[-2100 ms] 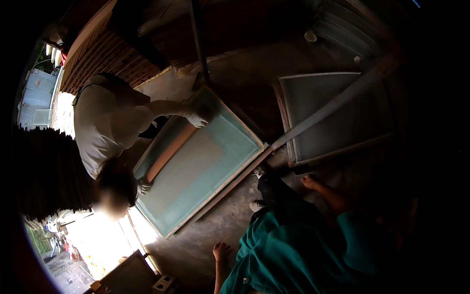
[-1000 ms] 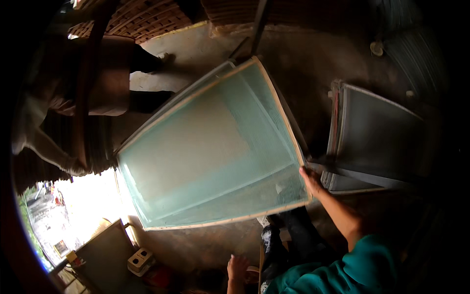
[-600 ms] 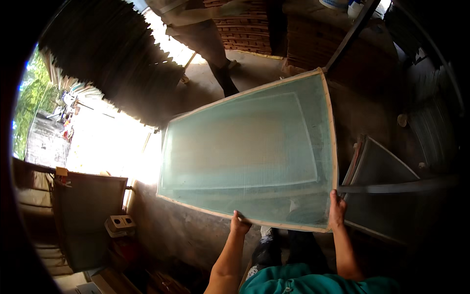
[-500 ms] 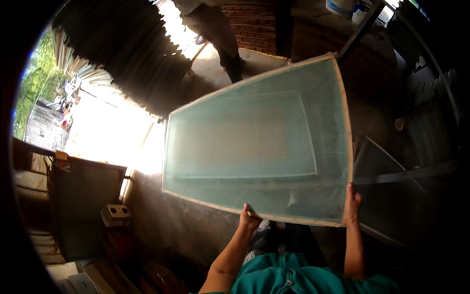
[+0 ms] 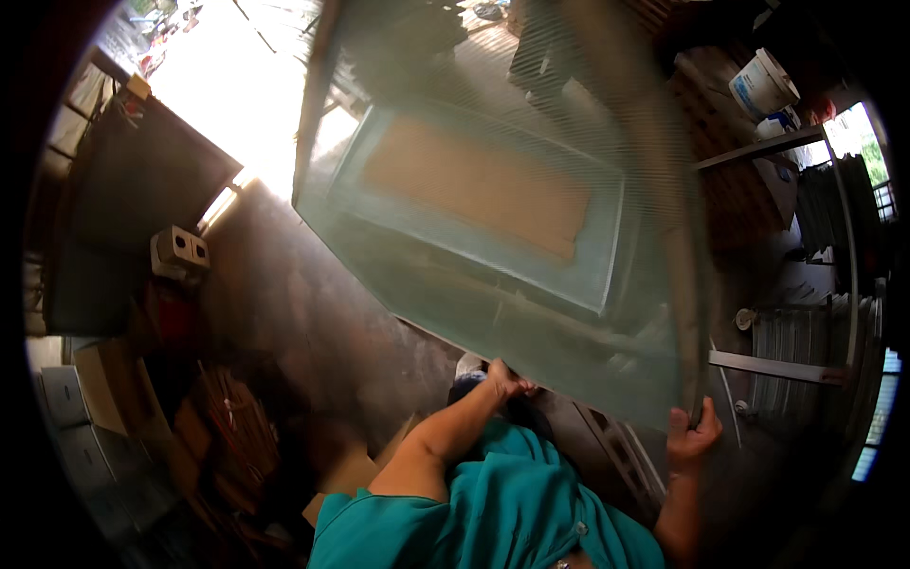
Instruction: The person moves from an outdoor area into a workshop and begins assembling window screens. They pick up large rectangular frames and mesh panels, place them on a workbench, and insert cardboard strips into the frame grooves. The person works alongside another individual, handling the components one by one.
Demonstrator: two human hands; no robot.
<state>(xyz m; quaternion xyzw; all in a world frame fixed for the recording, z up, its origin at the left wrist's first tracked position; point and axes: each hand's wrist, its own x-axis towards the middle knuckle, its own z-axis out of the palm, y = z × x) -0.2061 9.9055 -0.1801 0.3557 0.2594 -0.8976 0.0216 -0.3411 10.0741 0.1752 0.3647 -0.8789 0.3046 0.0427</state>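
Observation:
A large screen-printing frame (image 5: 455,256) hangs tilted in front of me, its pale green see-through mesh stretched on a thin frame. A tan rectangle inside a pale outline shows in the middle of the mesh. On the near lower edge, my left hand (image 5: 507,379) is closed around the frame. My right hand (image 5: 695,438) grips the near right corner, thumb and fingers on either side of the edge. The frame's right side is smeared by motion, and its far end runs out of the picture.
At the left, a dark panel (image 5: 142,199) stands near a beige socket box (image 5: 180,248). Cardboard boxes (image 5: 109,389) are stacked at lower left. A metal rack (image 5: 787,365) and a white bucket (image 5: 763,85) are on the right. Concrete floor (image 5: 275,275) lies below the frame.
The screen-printing frame has tilted and swung round, its far end rising out of the picture. Both hands keep hold of it. My view has turned, bringing more of the right side in.

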